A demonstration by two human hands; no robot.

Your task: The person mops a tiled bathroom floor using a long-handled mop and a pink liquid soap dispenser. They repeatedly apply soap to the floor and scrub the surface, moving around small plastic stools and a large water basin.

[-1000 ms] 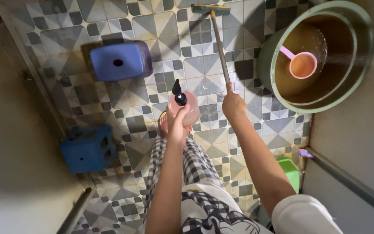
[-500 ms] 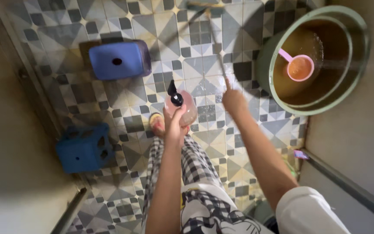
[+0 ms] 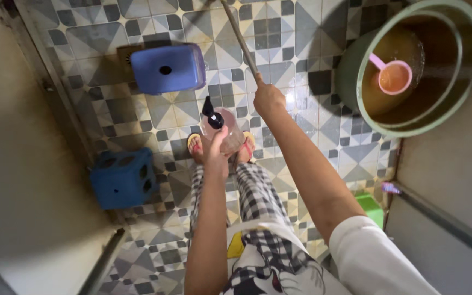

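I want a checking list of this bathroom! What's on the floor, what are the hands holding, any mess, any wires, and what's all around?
Surface: patterned grey tiled floor, shiny in places.
Job's things: pink pump bottle with black pump; long wooden stick handle, its head out of view.
Clutter: purple-blue stool, dark blue stool, small green thing by the wall.
Grippers: left hand holds the bottle; right hand grips the handle's end.
Cables: nothing seen.
Surroundings: big green tub of brownish water with a pink scoop floating in it; plain walls on both sides.
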